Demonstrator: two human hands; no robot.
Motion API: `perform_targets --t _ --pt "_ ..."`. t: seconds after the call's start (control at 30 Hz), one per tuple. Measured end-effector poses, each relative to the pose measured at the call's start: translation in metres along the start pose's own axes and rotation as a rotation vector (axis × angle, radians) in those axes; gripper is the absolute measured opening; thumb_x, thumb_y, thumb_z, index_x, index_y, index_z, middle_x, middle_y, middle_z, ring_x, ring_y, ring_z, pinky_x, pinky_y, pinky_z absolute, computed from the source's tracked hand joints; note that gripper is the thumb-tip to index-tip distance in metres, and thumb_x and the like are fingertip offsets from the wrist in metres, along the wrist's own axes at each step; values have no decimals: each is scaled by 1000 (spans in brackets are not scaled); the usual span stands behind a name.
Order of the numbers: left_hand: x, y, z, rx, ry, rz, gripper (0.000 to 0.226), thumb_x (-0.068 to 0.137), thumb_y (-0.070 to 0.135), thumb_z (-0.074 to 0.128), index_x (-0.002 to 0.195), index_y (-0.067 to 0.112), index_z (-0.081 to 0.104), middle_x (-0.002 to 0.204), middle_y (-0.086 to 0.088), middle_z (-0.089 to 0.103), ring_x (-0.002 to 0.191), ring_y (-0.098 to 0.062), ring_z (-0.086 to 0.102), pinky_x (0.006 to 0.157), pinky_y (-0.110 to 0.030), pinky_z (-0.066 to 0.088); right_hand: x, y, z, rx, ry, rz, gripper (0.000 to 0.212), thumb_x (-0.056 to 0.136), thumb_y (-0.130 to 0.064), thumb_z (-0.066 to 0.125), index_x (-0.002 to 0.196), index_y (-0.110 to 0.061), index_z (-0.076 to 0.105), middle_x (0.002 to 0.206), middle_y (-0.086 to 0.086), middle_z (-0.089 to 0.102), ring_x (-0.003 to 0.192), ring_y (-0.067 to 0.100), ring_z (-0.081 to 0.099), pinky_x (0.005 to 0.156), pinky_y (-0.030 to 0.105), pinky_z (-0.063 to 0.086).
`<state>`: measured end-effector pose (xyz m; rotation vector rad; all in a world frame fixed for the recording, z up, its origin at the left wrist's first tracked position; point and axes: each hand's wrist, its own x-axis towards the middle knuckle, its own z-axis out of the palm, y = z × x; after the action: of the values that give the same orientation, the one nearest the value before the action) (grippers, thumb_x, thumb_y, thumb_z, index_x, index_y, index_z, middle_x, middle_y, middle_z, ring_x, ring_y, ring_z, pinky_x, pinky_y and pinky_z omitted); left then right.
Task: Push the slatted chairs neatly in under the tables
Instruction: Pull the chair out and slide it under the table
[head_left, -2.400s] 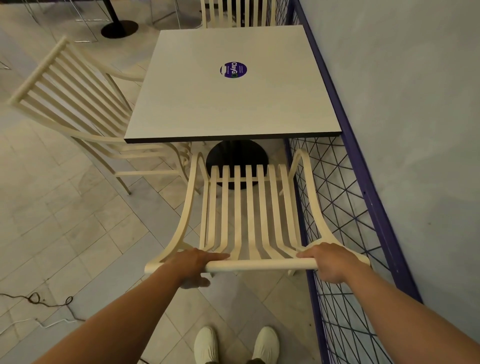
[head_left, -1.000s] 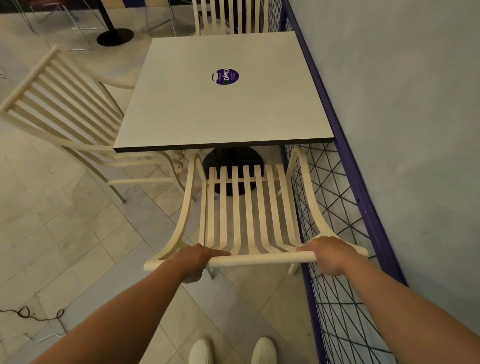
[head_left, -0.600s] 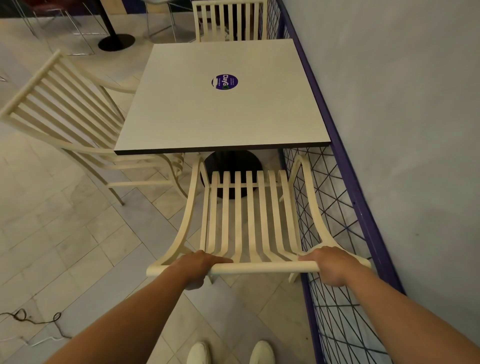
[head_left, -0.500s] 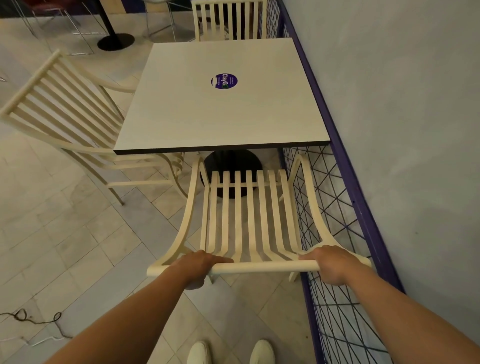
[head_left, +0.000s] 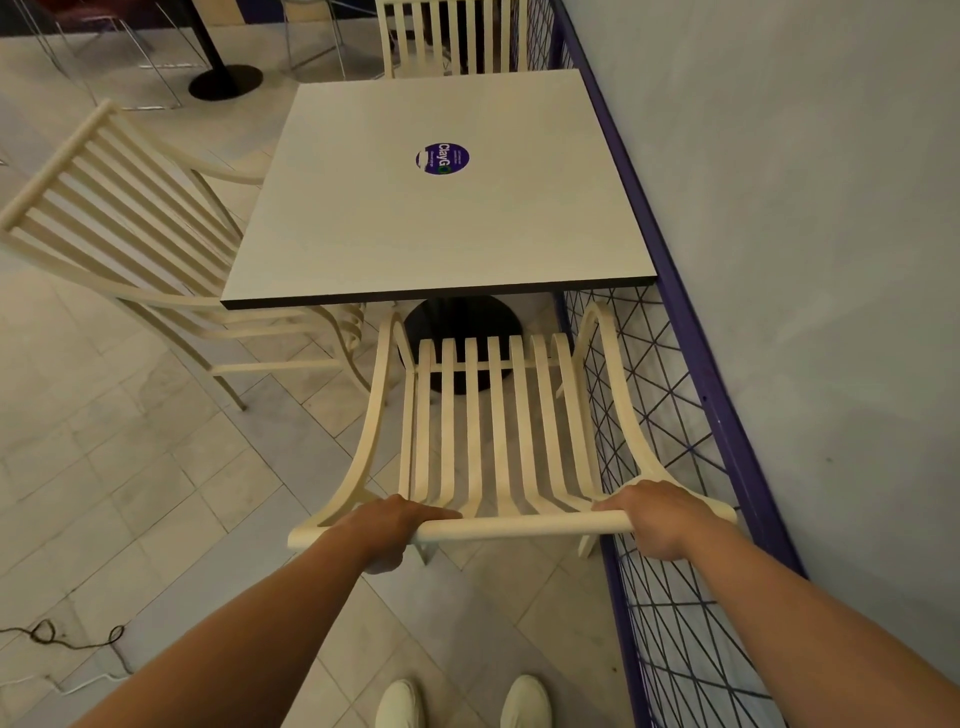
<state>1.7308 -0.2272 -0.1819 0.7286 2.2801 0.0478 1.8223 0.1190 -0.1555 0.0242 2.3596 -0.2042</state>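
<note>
Cream slatted chair (head_left: 493, 431) stood on the tiled floor (head_left: 130, 493) at the near side of the desk (head_left: 441, 223), front facing the desk, back towards the person. Its slats ran away from the person towards the desk; the round top rail (head_left: 524, 524) lay crosswise, left to right. The curved arm tips reached about the desk's near edge, and most of the seat lay out from under it. The chair's right side sat just beside the purple mesh fence (head_left: 675, 415), whether touching, cannot tell.

Left hand (head_left: 387, 525) gripped the top rail near its left end, fingers curled over the top, thumb below. Right hand (head_left: 660, 517) gripped the rail near the right end, fingers wrapped round it, knuckles up. Both forearms were bare and stretched forward, roughly parallel.

The desk was square, pale-topped with a dark edge, on a black round base (head_left: 462, 332) seen behind the chair's slats. A round purple sticker (head_left: 442, 158) lay near the middle of the top.

A second slatted chair (head_left: 119, 208) stood at the desk's left side, angled, seat partly under the top. A third chair (head_left: 447, 36) stood at the far side, back upright. Grey wall (head_left: 805, 208) beyond the fence. White shoes (head_left: 400, 704) at bottom edge. Dark cable (head_left: 67, 636) lay on the floor at lower left. Another black pedestal base (head_left: 226, 83) stood far left.
</note>
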Motion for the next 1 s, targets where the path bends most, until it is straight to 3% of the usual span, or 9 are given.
perform_targets --t 0.27,0.4,0.63,0.8,1.0 --pt "-5 4 0 -6 12 -18 85 90 9 69 149 56 29 130 5 61 110 -19 61 100 -41 52 -3 1 1 13 -17 4 72 83 -6 61 137 -51 48 121 -6 60 99 15 57 84 32 51" --pt "-9 5 -1 22 43 -8 78 90 36 68 152 52 24 132 8 60 113 -16 58 101 -39 48 -6 -1 -1 23 -19 24 68 83 -23 67 143 -47 44 124 -7 60 103 15 58 87 33 50" --pt "-32 26 -22 -8 -34 -39 82 84 61 65 154 45 25 150 3 47 132 -24 49 109 -49 40 -30 -36 -22 107 -43 -41 60 87 -41 69 143 -31 49 107 -7 61 86 9 60 80 32 52" --pt "-53 38 -33 -14 -11 -29 78 86 62 63 153 41 30 148 -1 48 130 -26 50 107 -49 43 -31 -70 -31 59 -5 -57 68 87 -50 65 148 -29 43 138 2 55 113 20 56 91 33 46" --pt "-103 9 -36 -100 78 -126 79 88 61 64 155 37 30 153 -1 44 137 -27 44 110 -47 39 -31 -148 -56 -8 1 -213 68 91 -52 60 149 -23 42 149 5 47 132 25 47 105 38 40"
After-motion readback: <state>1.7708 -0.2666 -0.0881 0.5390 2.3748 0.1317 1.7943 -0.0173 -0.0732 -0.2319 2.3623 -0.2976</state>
